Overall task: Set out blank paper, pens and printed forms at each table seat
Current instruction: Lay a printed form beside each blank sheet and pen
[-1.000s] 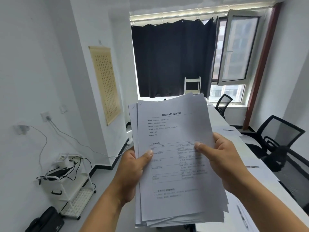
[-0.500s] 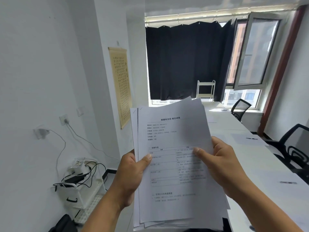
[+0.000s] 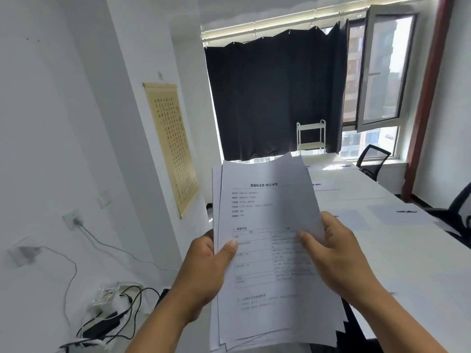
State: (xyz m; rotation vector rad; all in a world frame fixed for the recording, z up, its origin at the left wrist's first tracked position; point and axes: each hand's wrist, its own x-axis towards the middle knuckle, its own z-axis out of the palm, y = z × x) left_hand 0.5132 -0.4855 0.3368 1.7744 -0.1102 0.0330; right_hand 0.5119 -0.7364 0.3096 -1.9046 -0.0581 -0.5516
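I hold a stack of printed forms (image 3: 267,215) upright in front of me. My left hand (image 3: 206,271) grips the stack's left edge, thumb on the top sheet. My right hand (image 3: 334,253) pinches the right edge, thumb pressed on the top page. To the right runs the long white table (image 3: 413,266). Blank sheets (image 3: 397,212) lie at several seats along it, each with a dark pen (image 3: 406,211) on top. Another sheet with a pen (image 3: 325,185) lies farther along.
Black office chairs (image 3: 372,160) stand along the table's right side and far end. A white shelf rack (image 3: 311,136) sits before the dark curtain. At lower left a small rack with cables and chargers (image 3: 109,314) stands by the wall. A scroll (image 3: 170,146) hangs there.
The view has swung left and moved forward along the table. Both hands keep the same hold on the stack, which stays raised before me.
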